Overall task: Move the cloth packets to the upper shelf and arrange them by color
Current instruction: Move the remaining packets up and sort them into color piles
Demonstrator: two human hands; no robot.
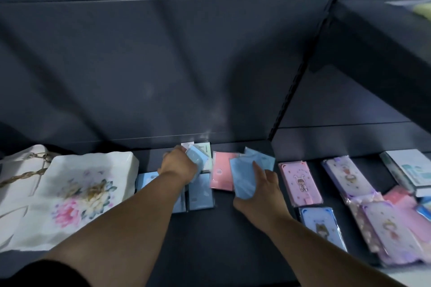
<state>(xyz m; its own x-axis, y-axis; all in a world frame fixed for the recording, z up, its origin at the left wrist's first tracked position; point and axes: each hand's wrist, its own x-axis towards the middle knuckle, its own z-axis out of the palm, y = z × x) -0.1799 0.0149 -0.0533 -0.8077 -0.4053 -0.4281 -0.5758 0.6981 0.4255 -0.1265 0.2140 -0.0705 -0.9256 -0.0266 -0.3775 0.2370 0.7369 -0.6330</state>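
Small cloth packets lie in a cluster at the back of a dark shelf [221,228]. My left hand [178,165] grips a light blue packet [198,158] above a white packet [205,150]. My right hand [261,191] holds another blue packet [242,177], thumb under its lower edge and a finger on top. A pink packet [220,173] lies between the two hands. More blue packets [201,191] rest flat under my left forearm, and one blue packet [261,158] sits behind my right hand.
A white floral tote bag [77,193] fills the shelf's left side. Pink and purple cartoon-printed packs [299,184] and a blue one [323,228] lie to the right, with boxed items [412,170] at the far right. A slotted upright [300,77] divides the dark back panels.
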